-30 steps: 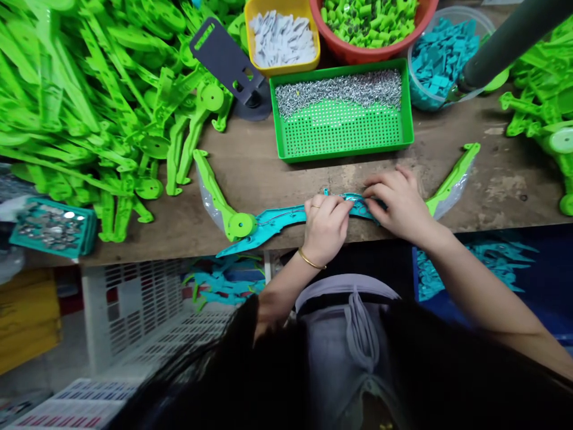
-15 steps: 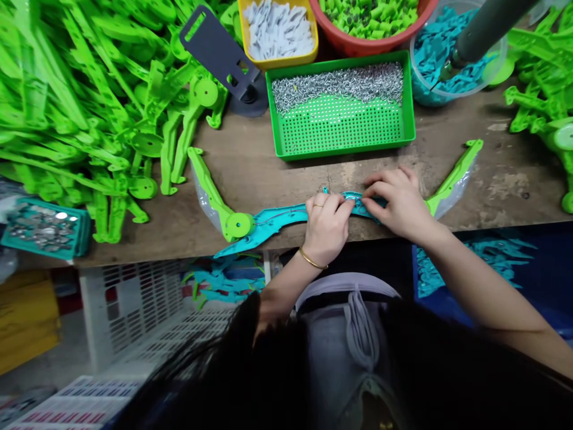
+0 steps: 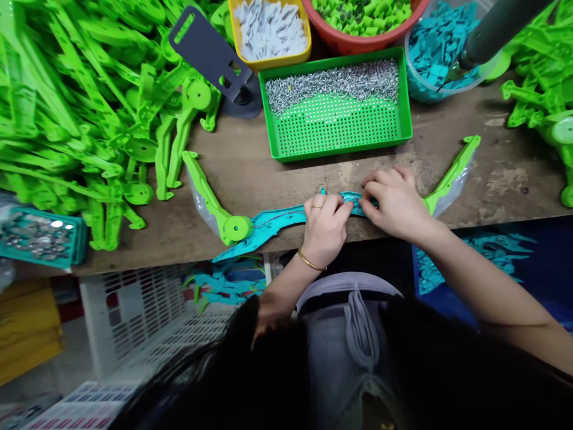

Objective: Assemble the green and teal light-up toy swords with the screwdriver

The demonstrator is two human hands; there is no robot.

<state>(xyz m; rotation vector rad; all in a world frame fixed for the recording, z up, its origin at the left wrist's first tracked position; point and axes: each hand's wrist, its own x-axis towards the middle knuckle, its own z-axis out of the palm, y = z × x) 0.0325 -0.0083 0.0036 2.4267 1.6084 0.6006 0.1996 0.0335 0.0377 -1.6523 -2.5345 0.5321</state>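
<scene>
A blue plastic toy bow body (image 3: 274,224) lies along the front edge of the bench, its hollow inner side up and a thin wire running inside. Jointed to its ends are a green left limb (image 3: 210,194) and a green right limb (image 3: 454,173), both partly wrapped in clear film. My left hand (image 3: 326,226) is closed over the middle of the blue body, thumb and index finger pressing at its cavity. Just to the right, my right hand (image 3: 390,200) pinches at the same cavity with bent fingers; what its fingertips hold is hidden. A small blue piece (image 3: 323,191) stands behind my left fingers.
Beyond the bow is a green perforated tray (image 3: 338,152) of small metal screws. Around it stand a yellow box (image 3: 273,63), a red bowl (image 3: 364,43), a clear tub (image 3: 430,95) and a dark stand (image 3: 212,57). Green limbs (image 3: 71,119) are heaped at left.
The view has shifted slightly, so the bench things sit a little further left. Both hands stay at the same place on the bow, with only small finger movement.
</scene>
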